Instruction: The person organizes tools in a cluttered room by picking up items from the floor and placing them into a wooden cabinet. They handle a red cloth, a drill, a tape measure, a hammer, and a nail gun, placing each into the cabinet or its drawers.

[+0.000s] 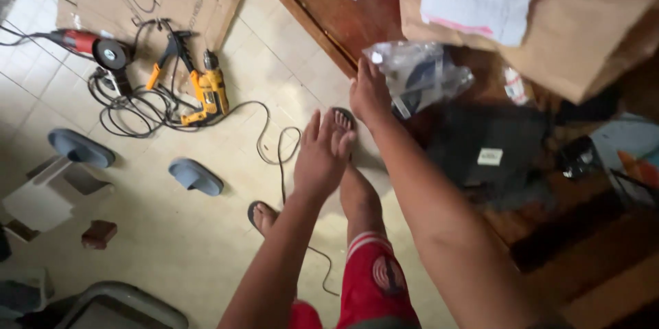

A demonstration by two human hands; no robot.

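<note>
— So, nearest the camera, what did you see?
— Red shorts (374,281), bare feet on the tile floor (206,246). The left hand (322,154) hung mid-frame, fingers spread, holding nothing.
— And the right hand (369,92)?
— Fingers loosely together, touching the clear plastic bag (419,75) at the wooden table (343,20) edge, upper centre. I'd judge it was reaching; closing around it would need a firmer grip.
— Farther off?
— A yellow drill (209,88) and red grinder (93,46), upper left.

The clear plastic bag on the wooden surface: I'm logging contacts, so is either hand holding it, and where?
The right hand touches the clear plastic bag at its left edge; a closed grasp cannot be told. The left hand is open and holds nothing.
</note>
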